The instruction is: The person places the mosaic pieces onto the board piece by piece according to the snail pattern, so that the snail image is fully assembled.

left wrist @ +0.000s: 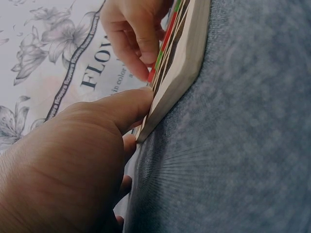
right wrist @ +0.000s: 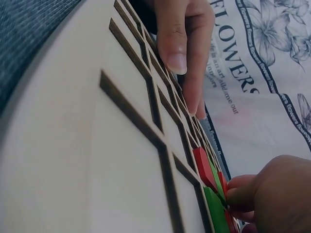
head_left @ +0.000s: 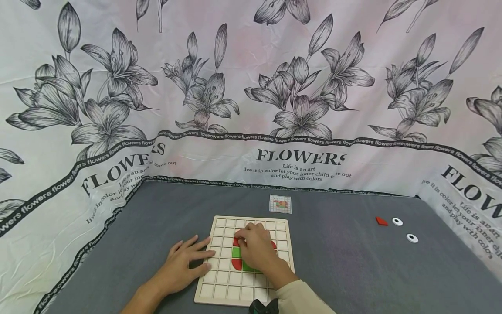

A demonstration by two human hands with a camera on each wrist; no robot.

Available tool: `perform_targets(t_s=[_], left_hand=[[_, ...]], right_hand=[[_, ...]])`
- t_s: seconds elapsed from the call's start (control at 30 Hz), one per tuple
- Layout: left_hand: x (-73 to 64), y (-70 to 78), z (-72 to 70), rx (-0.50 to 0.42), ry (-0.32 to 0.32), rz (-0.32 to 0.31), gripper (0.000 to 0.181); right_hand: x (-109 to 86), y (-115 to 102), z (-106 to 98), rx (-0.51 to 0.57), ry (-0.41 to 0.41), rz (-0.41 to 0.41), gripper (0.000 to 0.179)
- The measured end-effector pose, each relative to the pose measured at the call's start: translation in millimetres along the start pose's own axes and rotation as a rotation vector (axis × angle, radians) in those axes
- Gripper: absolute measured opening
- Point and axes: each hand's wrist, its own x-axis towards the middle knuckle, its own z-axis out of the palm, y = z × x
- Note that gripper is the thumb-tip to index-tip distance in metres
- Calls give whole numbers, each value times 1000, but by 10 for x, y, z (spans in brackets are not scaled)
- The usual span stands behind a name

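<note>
A square wooden grid board lies on the dark grey cloth, with red and green tiles in its middle cells. My left hand rests at the board's left side, fingers spread, thumb and fingertips on its edge. Over the tiles is my right hand, its fingers bent and the thumb and fingertips at a red tile. Below that sit a green tile and a rounded red tile. In the right wrist view a red tile and a green tile stand near the right fingertips. The right hand hides part of the pattern.
Behind the board lies a small printed card with a coloured grid pattern. Far to the right are a loose red tile and two white discs with dark centres, one disc beside that tile. A flower-printed curtain closes the back.
</note>
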Motion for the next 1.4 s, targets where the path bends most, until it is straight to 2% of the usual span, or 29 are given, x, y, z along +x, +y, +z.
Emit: perform_targets(t_s=[0.33, 0.57, 0.73, 0.83, 1.03, 1.13, 1.4], left_hand=[[-9, 6, -15, -2, 5, 9, 40], [-13, -1, -21, -3, 4, -2, 40], [-23, -3, -27, -7, 2, -1, 40], [-29, -4, -31, -13, -1, -4, 41], [-39, -9, -30, -21, -12, -7, 42], [-37, -7, -28, -23, -15, -6, 42], [-2, 1, -13, -26, -18, -8, 42]], right_hand=[[-21, -16, -6, -3, 32, -57, 30], [-21, -7, 27, -4, 79, -91, 31], [-19, -36, -52, 76, 124, -96, 25], [-3, -51, -172, 151, 145, -107, 21], [9, -18, -527, 299, 122, -89, 24], [-7, 53, -727, 303, 144, -109, 27], [-123, 411, -1215, 192, 283, -204, 32]])
